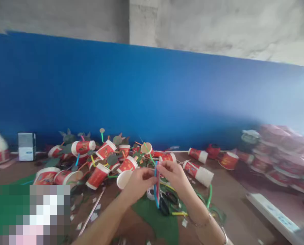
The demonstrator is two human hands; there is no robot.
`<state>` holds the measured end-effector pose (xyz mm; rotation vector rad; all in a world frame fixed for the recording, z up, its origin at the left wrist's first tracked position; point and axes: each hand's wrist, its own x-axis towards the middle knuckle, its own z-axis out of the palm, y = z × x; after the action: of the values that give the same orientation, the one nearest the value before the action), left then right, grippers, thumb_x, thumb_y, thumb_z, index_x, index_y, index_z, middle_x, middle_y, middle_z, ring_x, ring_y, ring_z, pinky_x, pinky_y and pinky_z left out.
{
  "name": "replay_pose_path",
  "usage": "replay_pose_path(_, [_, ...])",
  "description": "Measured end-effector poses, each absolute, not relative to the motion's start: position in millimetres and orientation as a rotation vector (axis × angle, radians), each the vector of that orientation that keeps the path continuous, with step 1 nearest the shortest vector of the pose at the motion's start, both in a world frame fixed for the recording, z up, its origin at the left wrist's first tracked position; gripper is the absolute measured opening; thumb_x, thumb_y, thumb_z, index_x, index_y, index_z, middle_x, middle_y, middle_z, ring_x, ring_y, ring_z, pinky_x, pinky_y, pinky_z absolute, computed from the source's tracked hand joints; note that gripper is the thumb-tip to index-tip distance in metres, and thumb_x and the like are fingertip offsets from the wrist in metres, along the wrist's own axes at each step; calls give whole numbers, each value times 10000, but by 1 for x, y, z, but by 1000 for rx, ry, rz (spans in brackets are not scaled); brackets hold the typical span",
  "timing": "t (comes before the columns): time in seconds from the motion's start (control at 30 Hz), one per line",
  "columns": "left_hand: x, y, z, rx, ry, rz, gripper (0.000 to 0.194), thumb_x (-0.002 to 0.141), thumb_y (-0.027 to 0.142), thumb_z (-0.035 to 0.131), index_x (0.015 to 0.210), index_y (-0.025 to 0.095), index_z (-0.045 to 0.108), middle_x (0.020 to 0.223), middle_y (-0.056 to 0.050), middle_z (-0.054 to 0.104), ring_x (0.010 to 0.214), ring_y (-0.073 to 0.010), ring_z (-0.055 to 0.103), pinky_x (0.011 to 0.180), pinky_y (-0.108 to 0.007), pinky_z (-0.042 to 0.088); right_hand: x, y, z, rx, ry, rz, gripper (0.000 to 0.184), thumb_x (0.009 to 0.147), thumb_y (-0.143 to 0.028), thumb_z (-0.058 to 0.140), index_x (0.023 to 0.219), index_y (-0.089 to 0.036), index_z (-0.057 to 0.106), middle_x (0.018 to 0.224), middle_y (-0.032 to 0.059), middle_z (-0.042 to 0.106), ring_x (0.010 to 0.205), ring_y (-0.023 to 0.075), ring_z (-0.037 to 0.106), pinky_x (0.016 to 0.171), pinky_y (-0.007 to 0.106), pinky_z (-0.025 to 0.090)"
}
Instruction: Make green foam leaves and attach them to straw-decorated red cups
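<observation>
Blue and reddish straws [156,194] hang upright, side by side, in front of me. My left hand [140,180] pinches them from the left near the top, its fingers closed. On the other side my right hand [174,173] grips their upper end between thumb and fingers. Just below the straws lies a black-handled pair of scissors [164,206], partly hidden, beside a round white tape roll [150,193]. A white-mouthed paper cup [123,179] is close to my left hand. Under all this spreads green sheet material [154,217].
Red paper cups [98,176] with coloured straws are heaped at the left and centre back. Stacked cups [199,173] lie right of my hands. Bagged cups [284,156], a power strip [273,212] and a white box [27,147] are around. A blue wall [167,92] stands behind.
</observation>
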<state>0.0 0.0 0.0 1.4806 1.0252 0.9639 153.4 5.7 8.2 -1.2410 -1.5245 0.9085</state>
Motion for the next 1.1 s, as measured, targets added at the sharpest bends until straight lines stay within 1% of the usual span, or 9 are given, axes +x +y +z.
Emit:
replay_pose_path(0.13, [1, 1, -2, 1430, 1072, 976, 110, 651, 266, 651, 636, 162, 617, 602, 29, 602, 569, -120, 514, 557, -232, 376, 158, 6, 9, -1236, -1622, 940, 193, 705, -325, 616, 645, -142, 612, 554, -31, 509, 527, 99, 407, 512, 238, 308])
replay_pose_path(0.23, [-1, 3, -7, 1349, 1016, 999, 166, 664, 254, 674, 789, 166, 610, 624, 27, 618, 611, -139, 564, 592, -241, 408, 158, 5, 11, -1209, -1602, 963, 206, 705, -328, 634, 609, -147, 608, 530, -35, 499, 514, 93, 398, 503, 234, 300])
replay_pose_path(0.33, [-5, 6, -11, 1340, 856, 1054, 233, 726, 224, 642, 945, 175, 578, 726, -2, 659, 733, -166, 613, 697, -275, 454, 157, 7, 11, -1159, -1423, 1098, 269, 700, -414, 658, 669, -152, 608, 566, -23, 538, 526, 99, 438, 495, 228, 305])
replay_pose_path(0.5, [-9, 8, -12, 1794, 790, 1226, 181, 793, 131, 586, 946, 207, 645, 922, -36, 657, 900, -185, 593, 831, -305, 437, 157, 11, 7, -1127, -1239, 1244, 364, 677, -485, 693, 622, -155, 550, 491, -43, 480, 438, 61, 364, 428, 206, 212])
replay_pose_path(0.63, [-11, 8, -10, 2090, 723, 1343, 101, 846, 175, 571, 895, 215, 649, 907, -38, 642, 912, -189, 569, 850, -322, 421, 158, 9, 7, -1038, -1243, 1309, 343, 688, -461, 707, 630, -151, 572, 499, -45, 475, 444, 54, 347, 427, 203, 211])
replay_pose_path(0.73, [-14, 7, -8, 2278, 668, 1369, 141, 877, 176, 526, 984, 219, 607, 974, -55, 620, 947, -192, 553, 887, -349, 398, 158, 8, 7, -963, -1223, 1356, 311, 703, -433, 712, 656, -150, 593, 517, -46, 476, 458, 53, 348, 435, 199, 221])
replay_pose_path(0.87, [-17, 4, -8, 2530, 675, 1350, 281, 891, 142, 453, 1112, 250, 589, 1057, -79, 565, 971, -202, 524, 837, -346, 409, 157, 7, 7, -941, -1177, 1365, 289, 704, -421, 719, 692, -153, 611, 534, -43, 498, 460, 53, 353, 440, 200, 222])
replay_pose_path(1.0, [-18, 5, -10, 2601, 651, 1377, 258, 880, 138, 458, 1024, 243, 645, 973, -72, 597, 878, -195, 541, 774, -337, 419, 159, 6, 7, -943, -1226, 1363, 292, 690, -421, 732, 670, -153, 618, 529, -39, 500, 463, 60, 367, 442, 205, 233])
replay_pose_path(1.1, [-16, 4, -9, 2395, 537, 1484, 228, 858, 139, 520, 1004, 240, 662, 930, -64, 637, 855, -187, 570, 768, -326, 440, 162, 6, 8, -915, -1216, 1436, 286, 689, -413, 738, 677, -154, 620, 529, -43, 493, 461, 56, 356, 444, 203, 234])
